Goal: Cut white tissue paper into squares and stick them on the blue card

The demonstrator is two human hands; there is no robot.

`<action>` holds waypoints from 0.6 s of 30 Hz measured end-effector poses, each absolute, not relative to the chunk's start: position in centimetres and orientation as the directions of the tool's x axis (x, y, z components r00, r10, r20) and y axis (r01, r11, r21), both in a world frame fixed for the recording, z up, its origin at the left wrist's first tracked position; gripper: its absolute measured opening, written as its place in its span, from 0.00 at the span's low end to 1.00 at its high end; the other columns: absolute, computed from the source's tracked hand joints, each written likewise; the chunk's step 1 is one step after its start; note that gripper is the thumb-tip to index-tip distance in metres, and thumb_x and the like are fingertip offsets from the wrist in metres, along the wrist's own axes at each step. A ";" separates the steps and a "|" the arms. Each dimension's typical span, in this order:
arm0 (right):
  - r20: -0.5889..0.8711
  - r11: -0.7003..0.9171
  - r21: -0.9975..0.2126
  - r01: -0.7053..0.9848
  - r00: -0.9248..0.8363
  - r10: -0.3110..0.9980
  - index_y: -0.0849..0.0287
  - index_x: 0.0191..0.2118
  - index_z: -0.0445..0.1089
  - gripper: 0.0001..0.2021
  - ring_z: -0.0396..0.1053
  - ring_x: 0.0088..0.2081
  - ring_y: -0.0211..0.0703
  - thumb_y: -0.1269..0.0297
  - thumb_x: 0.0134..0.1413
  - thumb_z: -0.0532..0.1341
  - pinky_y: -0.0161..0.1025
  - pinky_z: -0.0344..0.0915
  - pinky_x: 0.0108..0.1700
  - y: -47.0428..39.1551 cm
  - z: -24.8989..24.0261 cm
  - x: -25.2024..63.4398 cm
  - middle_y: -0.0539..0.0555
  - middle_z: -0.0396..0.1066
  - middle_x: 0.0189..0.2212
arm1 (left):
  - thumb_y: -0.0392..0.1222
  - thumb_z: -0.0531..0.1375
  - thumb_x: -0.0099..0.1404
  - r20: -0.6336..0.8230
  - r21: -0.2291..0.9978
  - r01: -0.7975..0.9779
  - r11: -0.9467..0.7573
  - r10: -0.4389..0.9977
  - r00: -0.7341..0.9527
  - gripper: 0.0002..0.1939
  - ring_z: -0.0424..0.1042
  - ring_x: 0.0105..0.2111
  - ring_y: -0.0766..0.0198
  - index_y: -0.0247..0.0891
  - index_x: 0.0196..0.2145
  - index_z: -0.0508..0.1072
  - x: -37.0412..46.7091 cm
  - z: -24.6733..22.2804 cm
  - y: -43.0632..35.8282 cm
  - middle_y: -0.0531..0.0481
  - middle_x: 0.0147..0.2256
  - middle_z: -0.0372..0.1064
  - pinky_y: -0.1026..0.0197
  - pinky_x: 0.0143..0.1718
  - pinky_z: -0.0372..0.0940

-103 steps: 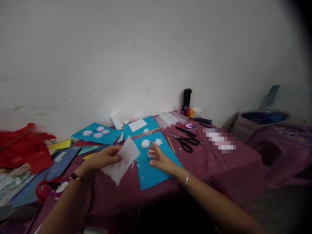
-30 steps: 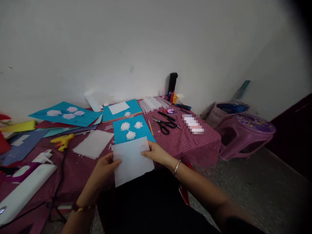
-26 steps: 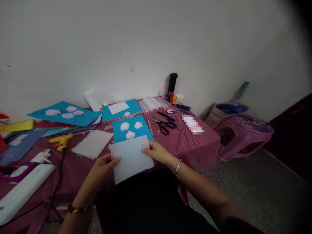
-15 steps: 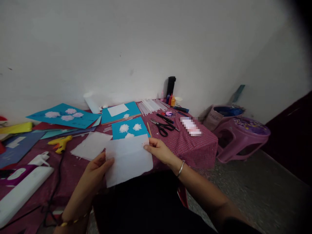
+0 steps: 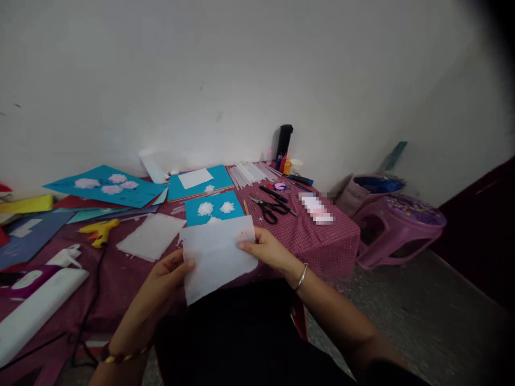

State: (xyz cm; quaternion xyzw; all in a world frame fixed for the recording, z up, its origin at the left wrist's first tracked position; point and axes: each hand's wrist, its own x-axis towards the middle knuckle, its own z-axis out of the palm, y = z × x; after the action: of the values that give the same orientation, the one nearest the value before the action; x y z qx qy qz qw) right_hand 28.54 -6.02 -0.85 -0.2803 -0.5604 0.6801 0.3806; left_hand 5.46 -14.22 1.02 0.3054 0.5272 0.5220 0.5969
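Left hand (image 5: 171,272), right hand (image 5: 270,250): pinching white sheet (image 5: 219,260) | squarish, ragged-edged | thin, possibly tissue

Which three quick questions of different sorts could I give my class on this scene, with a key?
1. True or false: only one hand is holding the white paper sheet at the front.

2. Which lies just left of the loose white paper on the checked tablecloth?
(a) scissors
(b) yellow glue gun
(c) plastic stool

3. How many pink-tinted tufts are on the far-left blue sheet?

Key:
1. False: the left hand and right hand both hold the white paper sheet.
2. b.
3. Four.
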 end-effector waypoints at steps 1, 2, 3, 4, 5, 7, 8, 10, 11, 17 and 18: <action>0.039 -0.088 -0.976 -0.199 -0.558 0.829 0.61 0.41 0.70 0.21 0.69 0.32 0.37 0.54 0.43 0.68 0.35 0.65 0.37 -6.0 -0.9 28.6 0.51 0.72 0.34 | 0.40 0.73 0.41 -0.309 0.916 -0.300 0.265 0.945 -0.109 0.19 0.72 0.23 0.63 0.37 0.34 0.78 5.5 0.8 -14.2 0.49 0.28 0.77 0.65 0.22 0.68; 0.033 -0.095 -0.977 -0.193 -0.568 0.822 0.61 0.41 0.69 0.21 0.68 0.32 0.37 0.54 0.43 0.68 0.35 0.65 0.37 -6.0 -0.9 28.6 0.51 0.72 0.34 | 0.40 0.73 0.41 -0.306 0.917 -0.304 0.257 0.944 -0.125 0.19 0.72 0.22 0.64 0.36 0.33 0.77 5.5 0.6 -14.1 0.49 0.27 0.77 0.65 0.22 0.68; 0.025 -0.102 -0.978 -0.184 -0.584 0.811 0.61 0.41 0.70 0.21 0.68 0.32 0.37 0.54 0.42 0.69 0.35 0.65 0.36 -6.0 -0.9 28.6 0.51 0.72 0.34 | 0.41 0.73 0.41 -0.302 0.918 -0.310 0.247 0.943 -0.144 0.18 0.72 0.21 0.64 0.36 0.32 0.77 5.5 0.4 -14.1 0.50 0.26 0.76 0.65 0.22 0.67; 0.017 -0.110 -0.979 -0.173 -0.603 0.798 0.62 0.40 0.70 0.22 0.68 0.31 0.37 0.54 0.40 0.70 0.36 0.65 0.36 -6.0 -1.0 28.5 0.51 0.72 0.34 | 0.41 0.73 0.42 -0.297 0.919 -0.317 0.236 0.942 -0.159 0.18 0.72 0.21 0.64 0.35 0.31 0.77 5.6 0.2 -14.0 0.50 0.26 0.76 0.64 0.22 0.67; 0.008 -0.116 -0.980 -0.160 -0.621 0.784 0.62 0.39 0.71 0.22 0.68 0.31 0.37 0.54 0.38 0.70 0.36 0.65 0.36 -6.0 -1.0 28.5 0.51 0.72 0.33 | 0.42 0.73 0.42 -0.291 0.919 -0.322 0.226 0.942 -0.169 0.17 0.72 0.21 0.63 0.35 0.31 0.76 5.6 -0.1 -13.9 0.50 0.26 0.76 0.64 0.23 0.67; -0.006 -0.123 -0.983 -0.137 -0.644 0.765 0.64 0.37 0.71 0.22 0.67 0.30 0.37 0.55 0.37 0.71 0.35 0.65 0.35 -6.1 -1.2 28.4 0.51 0.72 0.31 | 0.42 0.73 0.44 -0.284 0.920 -0.323 0.220 0.944 -0.167 0.18 0.72 0.22 0.63 0.36 0.33 0.76 5.5 -0.4 -13.7 0.50 0.27 0.76 0.63 0.24 0.67; -0.010 -0.122 -0.984 -0.130 -0.645 0.764 0.64 0.37 0.71 0.22 0.67 0.29 0.36 0.55 0.37 0.71 0.35 0.64 0.34 -6.1 -1.2 28.4 0.51 0.72 0.30 | 0.42 0.72 0.44 -0.278 0.922 -0.320 0.217 0.947 -0.161 0.18 0.72 0.22 0.63 0.36 0.34 0.76 5.5 -0.5 -13.7 0.50 0.27 0.76 0.64 0.24 0.67; -0.013 -0.121 -0.985 -0.125 -0.641 0.767 0.64 0.37 0.71 0.21 0.66 0.27 0.35 0.53 0.40 0.70 0.34 0.63 0.32 -6.1 -1.4 28.4 0.50 0.71 0.29 | 0.43 0.72 0.44 -0.257 0.929 -0.310 0.201 0.954 -0.152 0.18 0.72 0.22 0.64 0.36 0.34 0.76 5.3 -0.5 -13.7 0.51 0.27 0.76 0.64 0.24 0.66; -0.013 -0.122 -0.985 -0.125 -0.641 0.768 0.64 0.37 0.71 0.21 0.65 0.27 0.34 0.52 0.42 0.69 0.33 0.63 0.31 -6.1 -1.5 28.4 0.50 0.71 0.29 | 0.43 0.72 0.45 -0.246 0.934 -0.299 0.194 0.958 -0.146 0.18 0.72 0.22 0.63 0.36 0.34 0.76 5.2 -0.4 -13.7 0.51 0.27 0.76 0.64 0.24 0.67; -0.008 -0.121 -0.984 -0.131 -0.650 0.760 0.64 0.34 0.72 0.21 0.64 0.25 0.33 0.50 0.41 0.69 0.32 0.61 0.28 -6.0 -1.4 28.5 0.50 0.70 0.27 | 0.44 0.70 0.49 -0.222 0.956 -0.217 0.197 0.970 -0.097 0.15 0.73 0.25 0.62 0.39 0.36 0.77 5.2 0.6 -14.3 0.50 0.30 0.78 0.63 0.27 0.67; -0.002 -0.118 -0.984 -0.135 -0.652 0.759 0.64 0.34 0.72 0.21 0.64 0.24 0.32 0.50 0.41 0.69 0.31 0.61 0.28 -6.0 -1.3 28.5 0.49 0.70 0.26 | 0.44 0.70 0.49 -0.214 0.958 -0.220 0.187 0.971 -0.107 0.16 0.73 0.25 0.62 0.39 0.37 0.77 5.2 0.7 -14.3 0.50 0.31 0.78 0.63 0.26 0.67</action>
State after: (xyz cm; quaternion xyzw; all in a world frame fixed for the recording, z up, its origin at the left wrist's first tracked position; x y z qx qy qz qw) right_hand 28.54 -6.00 -1.29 -0.2681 -0.5820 0.6979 0.3199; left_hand 5.20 -14.34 0.75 0.3582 0.5244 0.5277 0.5641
